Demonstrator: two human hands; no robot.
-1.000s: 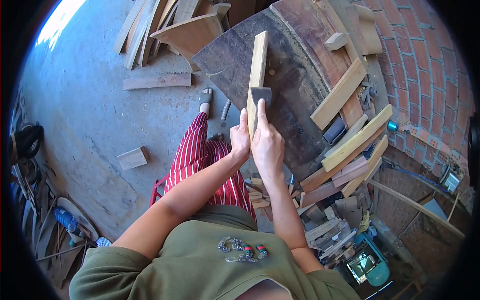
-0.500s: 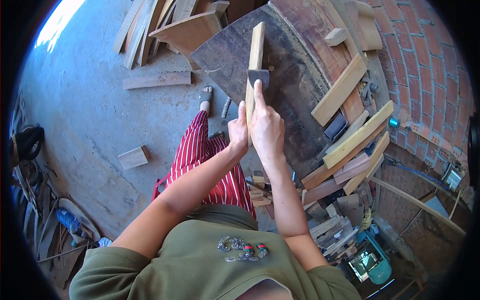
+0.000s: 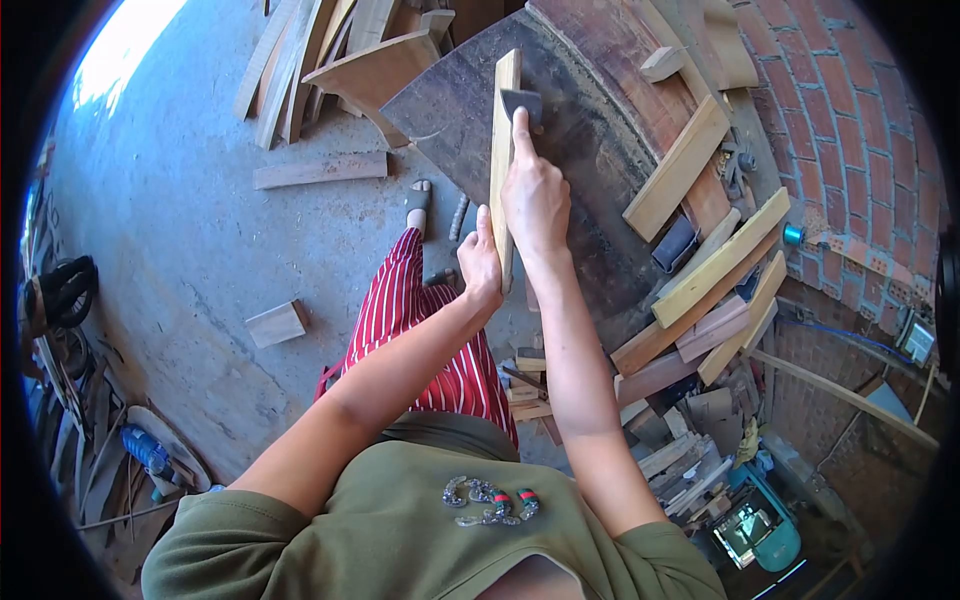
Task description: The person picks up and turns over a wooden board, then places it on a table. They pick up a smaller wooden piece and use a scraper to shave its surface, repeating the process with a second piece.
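A long narrow strip of wood [image 3: 501,150] lies lengthwise ahead of me, its far part over the dark worktable [image 3: 590,180]. My left hand [image 3: 480,258] is closed round the near end of this strip, thumb pointing up along its side. A dark grey pad [image 3: 523,102] rests against the strip near its far end. On that pad is my right hand [image 3: 537,195], index finger stretched over it and the other fingers curled; what lies under them is hidden.
Wooden boards [image 3: 720,260] lie along the table's right side, with a dark cylinder [image 3: 676,247] beside them. A brick wall [image 3: 835,130] stands at right. Planks [image 3: 290,70] lean at upper left; a block [image 3: 277,324] lies on the floor.
My right hand has slid the dark pad away from me, toward the strip's far end. My left hand still holds the near end. The whole view has shifted slightly.
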